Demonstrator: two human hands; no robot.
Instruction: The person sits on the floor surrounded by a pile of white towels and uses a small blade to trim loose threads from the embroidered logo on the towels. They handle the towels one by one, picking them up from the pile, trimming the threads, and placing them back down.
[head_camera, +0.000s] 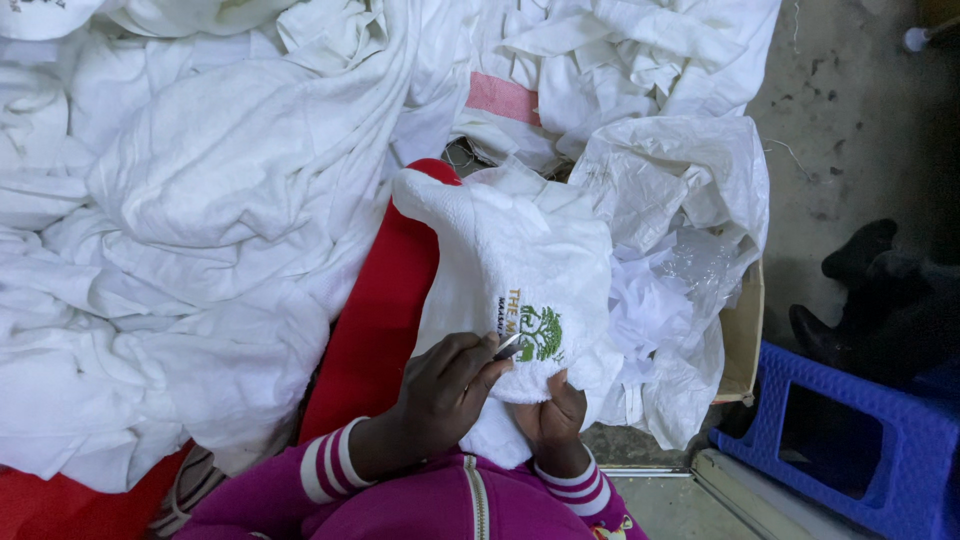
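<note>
A heap of white cloth (190, 200) fills the left of the scene, rumpled and piled far and near. Just right of it a red cloth (375, 320) runs from far to near beside the person's lap. The left hand (440, 395) is curled, its fingers pinching a small metal tool (508, 347) whose tip touches the green tree embroidery (540, 333). That embroidery sits on a white towel (500, 260), which lies directly beyond both hands, its long axis running from the near edge away to the far left. The left hand is the nearer one to the stitching. The right hand (552, 410) grips the towel's near edge from below, thumb on top, fingers hidden. Further right lie a crumpled plastic bag (690, 200) over a cardboard box (742, 330), then a blue stool (850, 440) on the concrete floor.
</note>
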